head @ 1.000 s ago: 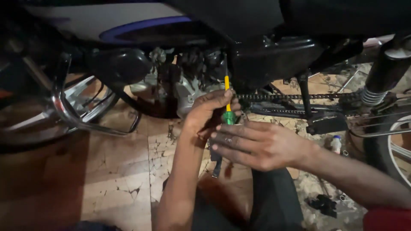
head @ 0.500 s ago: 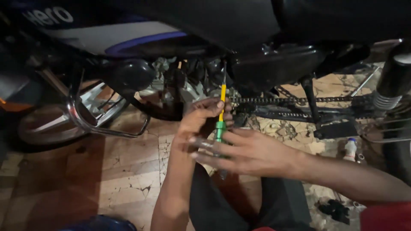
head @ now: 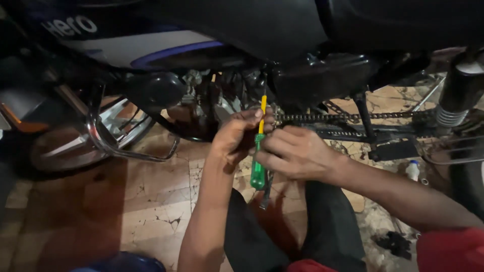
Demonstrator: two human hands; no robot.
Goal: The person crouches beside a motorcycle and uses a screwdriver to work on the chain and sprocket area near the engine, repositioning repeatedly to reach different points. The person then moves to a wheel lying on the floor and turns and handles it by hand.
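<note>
Under the motorbike (head: pixel 212 30), both hands held a green screwdriver (head: pixel 258 166) by the chain (head: pixel 348 116); the left hand (head: pixel 237 133) and right hand (head: pixel 297 153) had fingers closed around it, work unfinished.

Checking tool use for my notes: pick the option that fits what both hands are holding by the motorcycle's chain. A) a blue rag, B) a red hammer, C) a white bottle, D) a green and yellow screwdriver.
D: the left hand and right hand close around a screwdriver with a green handle and yellow shaft, just left of the chain.
</note>
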